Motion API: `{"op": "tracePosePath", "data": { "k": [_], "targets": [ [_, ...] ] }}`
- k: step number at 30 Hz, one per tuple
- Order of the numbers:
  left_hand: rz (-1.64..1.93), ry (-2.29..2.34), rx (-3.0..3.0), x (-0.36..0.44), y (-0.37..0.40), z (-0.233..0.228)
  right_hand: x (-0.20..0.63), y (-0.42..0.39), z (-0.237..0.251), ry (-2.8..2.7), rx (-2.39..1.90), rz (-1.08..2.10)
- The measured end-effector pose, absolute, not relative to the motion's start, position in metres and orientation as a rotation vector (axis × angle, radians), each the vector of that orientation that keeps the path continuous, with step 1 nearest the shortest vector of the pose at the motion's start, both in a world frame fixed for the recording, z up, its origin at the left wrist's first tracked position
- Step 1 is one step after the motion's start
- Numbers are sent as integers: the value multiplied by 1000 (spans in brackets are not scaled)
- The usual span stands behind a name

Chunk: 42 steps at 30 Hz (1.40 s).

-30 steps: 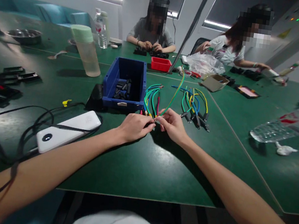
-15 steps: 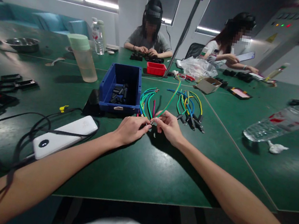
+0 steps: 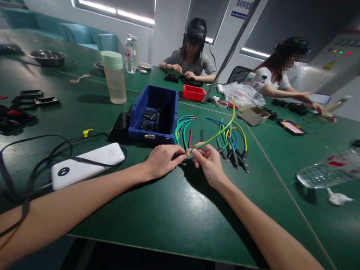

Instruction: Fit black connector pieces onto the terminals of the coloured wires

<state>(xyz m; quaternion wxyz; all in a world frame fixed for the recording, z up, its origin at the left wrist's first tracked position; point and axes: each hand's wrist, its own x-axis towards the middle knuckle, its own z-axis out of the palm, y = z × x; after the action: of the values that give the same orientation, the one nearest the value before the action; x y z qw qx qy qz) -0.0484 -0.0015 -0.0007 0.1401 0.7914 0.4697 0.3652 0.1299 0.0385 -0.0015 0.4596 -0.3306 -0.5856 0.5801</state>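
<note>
My right hand (image 3: 208,163) is closed, its thumb and fingers pinching a yellow-green wire (image 3: 218,134) near its lower end. From there the wire rises and bends away over the table. Close against it, my left hand (image 3: 164,161) is also closed, with thumb and forefinger at the wire's lower end; what small piece they grip is mostly hidden. Behind my fingers lies a bundle of green and blue wires (image 3: 181,128) with a red one. Right of it spreads a second bundle of blue, green and yellow wires (image 3: 246,141) with dark sleeves on their near ends.
A blue bin (image 3: 150,136) of black sleeves stands behind my left hand. A white power bank (image 3: 89,166) with a black cable lies by my left forearm. Around are a green-capped bottle (image 3: 115,80), a red tray (image 3: 194,93), a lying water bottle (image 3: 341,166) and two people across.
The view has shifted, so the scene sits further right and lower. The wire's free end leans further right. My hands stay together. The person at right has lowered a phone.
</note>
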Motion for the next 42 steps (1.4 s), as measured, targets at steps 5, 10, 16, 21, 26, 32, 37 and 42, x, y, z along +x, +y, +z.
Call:
{"op": "tracePosePath", "data": {
  "k": [5,10,16,21,26,32,37,42],
  "targets": [
    [1094,1318,2261,-49,-1,0,130,39,-3,-1435,-811,1422],
    [1102,1328,2277,-49,-1,0,130,40,-6,-1427,-808,1411],
    [1114,1359,2292,-48,-1,-2,129,40,-4,-1394,-819,1402],
    [1112,1385,2287,-48,-1,-2,130,40,-5,-1382,-804,1409],
    [1122,1367,2274,-49,-1,-3,131,42,-5,-1388,-798,1402],
    [1154,1336,2257,-49,0,-4,131,40,-4,-1377,-800,1414],
    [1203,1323,2223,-50,0,-3,130,38,-2,-1372,-780,1429],
    [1244,1311,2207,-50,-2,0,129,35,0,-1375,-780,1450]
  ]
}}
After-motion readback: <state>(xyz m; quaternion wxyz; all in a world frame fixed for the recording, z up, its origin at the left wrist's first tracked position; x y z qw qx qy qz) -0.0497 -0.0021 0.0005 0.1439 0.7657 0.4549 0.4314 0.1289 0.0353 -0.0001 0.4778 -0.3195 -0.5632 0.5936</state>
